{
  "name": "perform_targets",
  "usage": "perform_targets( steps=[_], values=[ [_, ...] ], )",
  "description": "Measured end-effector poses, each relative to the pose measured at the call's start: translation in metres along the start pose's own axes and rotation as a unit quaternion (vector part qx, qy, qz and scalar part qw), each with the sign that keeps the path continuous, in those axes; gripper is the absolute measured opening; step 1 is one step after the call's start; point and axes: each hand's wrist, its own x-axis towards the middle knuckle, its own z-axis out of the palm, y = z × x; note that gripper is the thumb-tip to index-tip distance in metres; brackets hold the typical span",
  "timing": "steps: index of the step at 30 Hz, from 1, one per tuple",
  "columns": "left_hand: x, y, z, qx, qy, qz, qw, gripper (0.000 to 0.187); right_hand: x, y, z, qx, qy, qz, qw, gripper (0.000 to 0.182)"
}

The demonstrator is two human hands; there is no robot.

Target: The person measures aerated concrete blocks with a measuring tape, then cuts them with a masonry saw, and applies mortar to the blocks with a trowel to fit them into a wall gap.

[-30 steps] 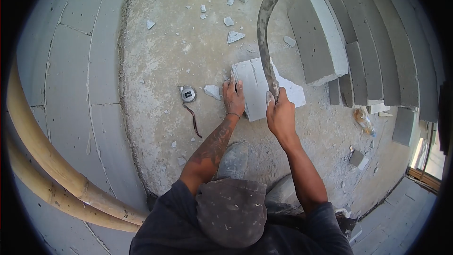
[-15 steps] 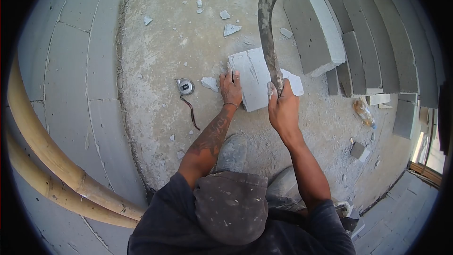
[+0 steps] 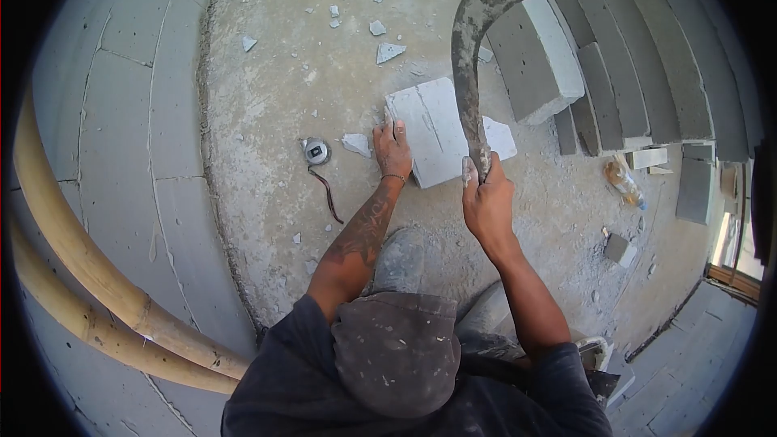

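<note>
My right hand is closed around the handle of a sickle with a curved, whitish-smeared blade, raised and pointing away from me. Below it on the ground lies a pale aerated concrete block with a dark groove across its top. My left hand grips the block's left edge, its fingers bent over the side. A flat white broken piece lies just right of the block, partly behind the sickle. Left of my left hand are a block chip and a tape measure with a dark strap.
Large grey blocks stand stacked at the upper right. A plastic bottle and a small block piece lie on the right. Bamboo poles lean along the block wall on the left. White fragments litter the floor ahead.
The sickle has tilted so that its whole curved blade now shows, and its tip points right. My left hand stays on the block, which looks nearly unmoved.
</note>
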Motion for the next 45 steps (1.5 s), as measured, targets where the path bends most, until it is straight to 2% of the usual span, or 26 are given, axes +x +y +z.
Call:
perform_targets(
  steps=[2, 3, 4, 8, 11, 13, 16, 17, 20, 22, 24, 25, 27, 28, 30, 31, 33, 35, 36, 37, 38, 40, 43, 44, 45],
  values=[
    [0.0, 0.003, 0.0, 0.014, 0.005, 0.0, 1.0, 0.052, -0.012, 0.031, 0.016, -0.048, -0.021, 0.016, 0.998, 0.02],
    [-0.004, 0.004, 0.0, 0.011, 0.002, 0.005, 1.0, 0.052, -0.016, 0.074, 0.035, -0.133, -0.081, 0.002, 0.988, 0.021],
    [-0.006, 0.002, 0.0, 0.022, -0.005, -0.008, 1.0, 0.052, -0.018, 0.08, 0.038, -0.133, -0.072, -0.001, 0.989, 0.021],
    [0.003, -0.002, 0.001, 0.021, -0.016, -0.009, 1.0, 0.053, -0.01, 0.06, 0.026, -0.137, -0.072, 0.012, 0.988, 0.021],
    [0.003, -0.003, 0.002, 0.027, 0.003, 0.008, 1.0, 0.053, -0.014, 0.022, 0.003, -0.083, -0.048, 0.009, 0.995, 0.021],
    [0.001, -0.003, 0.003, 0.025, -0.001, -0.003, 1.0, 0.053, -0.011, -0.002, -0.011, 0.004, 0.011, -0.003, 1.0, 0.021],
    [0.002, 0.0, 0.001, 0.015, 0.005, -0.006, 1.0, 0.051, -0.022, 0.044, 0.013, -0.052, -0.008, 0.012, 0.999, 0.021],
    [0.002, 0.001, 0.001, 0.009, 0.008, -0.008, 1.0, 0.051, -0.024, 0.086, 0.03, -0.154, -0.086, 0.011, 0.984, 0.022],
    [0.005, -0.002, 0.003, 0.017, 0.01, 0.012, 1.0, 0.05, -0.027, 0.08, 0.033, -0.151, -0.083, 0.039, 0.984, 0.022],
    [0.001, 0.001, 0.002, 0.014, 0.003, -0.001, 1.0, 0.05, -0.021, 0.068, 0.026, -0.132, -0.074, 0.023, 0.988, 0.02],
    [0.002, 0.0, 0.001, 0.015, -0.007, -0.017, 1.0, 0.051, -0.023, 0.045, 0.013, -0.03, -0.051, 0.02, 0.998, 0.019],
    [0.002, -0.003, 0.005, 0.024, 0.004, -0.004, 1.0, 0.05, -0.025, 0.029, 0.003, -0.031, -0.058, 0.028, 0.997, 0.019],
    [0.002, -0.005, 0.006, 0.036, 0.009, 0.007, 0.999, 0.049, -0.025, 0.001, -0.011, 0.042, 0.016, 0.014, 0.999, 0.021],
    [0.002, -0.002, 0.005, 0.029, 0.009, 0.001, 1.0, 0.049, -0.029, 0.011, -0.006, 0.042, 0.016, 0.018, 0.999, 0.021],
    [0.0, 0.005, 0.003, 0.018, 0.005, 0.002, 1.0, 0.049, -0.042, 0.061, 0.019, -0.04, -0.001, 0.024, 0.999, 0.021],
    [-0.002, 0.01, 0.002, 0.015, 0.012, -0.003, 1.0, 0.049, -0.047, 0.102, 0.036, -0.142, -0.074, 0.03, 0.987, 0.02],
    [0.003, 0.014, 0.002, 0.008, 0.024, 0.004, 1.0, 0.049, -0.054, 0.097, 0.038, -0.14, -0.057, 0.04, 0.988, 0.019],
    [0.001, 0.007, 0.003, 0.013, -0.002, -0.02, 1.0, 0.05, -0.056, 0.094, 0.038, -0.136, -0.051, 0.06, 0.988, 0.019],
    [0.006, 0.01, 0.006, 0.007, 0.0, -0.017, 1.0, 0.05, -0.05, 0.09, 0.032, -0.11, -0.04, 0.028, 0.993, 0.018],
    [0.009, 0.009, 0.007, 0.007, 0.003, -0.014, 1.0, 0.05, -0.046, 0.079, 0.024, -0.084, -0.035, -0.001, 0.996, 0.018],
    [0.003, 0.002, 0.005, 0.015, -0.001, -0.017, 1.0, 0.05, -0.046, 0.067, 0.016, -0.084, -0.043, 0.007, 0.995, 0.018],
    [0.002, 0.003, 0.004, 0.02, -0.01, -0.028, 0.999, 0.051, -0.036, 0.024, -0.004, 0.012, -0.002, 0.026, 1.0, 0.017],
    [0.001, 0.004, 0.003, 0.019, -0.013, -0.029, 0.999, 0.051, -0.04, 0.03, 0.0, 0.053, 0.033, 0.008, 0.998, 0.018],
    [0.002, 0.006, 0.002, 0.015, -0.009, -0.029, 0.999, 0.051, -0.043, 0.052, 0.011, 0.052, 0.036, 0.004, 0.998, 0.018],
    [-0.002, 0.005, 0.003, 0.011, -0.006, -0.024, 1.0, 0.051, -0.051, 0.091, 0.029, -0.052, -0.011, 0.01, 0.999, 0.018]
  ],
)
